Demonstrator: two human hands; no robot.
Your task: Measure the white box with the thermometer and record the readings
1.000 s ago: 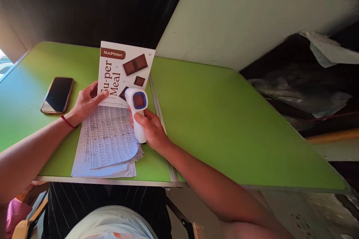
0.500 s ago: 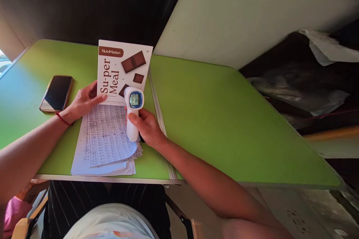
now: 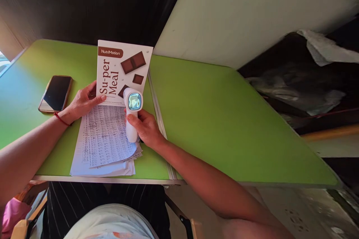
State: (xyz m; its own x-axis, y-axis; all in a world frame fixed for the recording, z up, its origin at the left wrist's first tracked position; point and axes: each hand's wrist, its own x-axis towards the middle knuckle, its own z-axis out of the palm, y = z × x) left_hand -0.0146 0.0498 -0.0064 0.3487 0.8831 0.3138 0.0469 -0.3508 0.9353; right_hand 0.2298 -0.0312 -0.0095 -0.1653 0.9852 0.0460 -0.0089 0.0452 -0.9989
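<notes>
A white box (image 3: 112, 71) printed "NutriMotion Su-per Meal" with chocolate pieces is tilted up toward me. My left hand (image 3: 84, 101) grips its lower left corner, thumb on the front face. In my right hand (image 3: 147, 127) is a white infrared thermometer (image 3: 131, 125), held by its handle with the fingers wrapped round. Its lit screen faces me, too bright to read, and its head covers the box's lower right corner. Below the box lies a stack of handwritten papers (image 3: 103, 145).
A phone (image 3: 55, 93) in a case lies left of my left hand on the green folding table (image 3: 218, 127). A metal-edged seam runs between the table halves. A dark panel (image 3: 92, 3) and pale wall (image 3: 224, 18) stand behind; plastic-covered things (image 3: 303, 89) are at the right.
The thermometer's screen has turned from dull green to bright, pale light. Both hands, the box and the papers stay almost where they were.
</notes>
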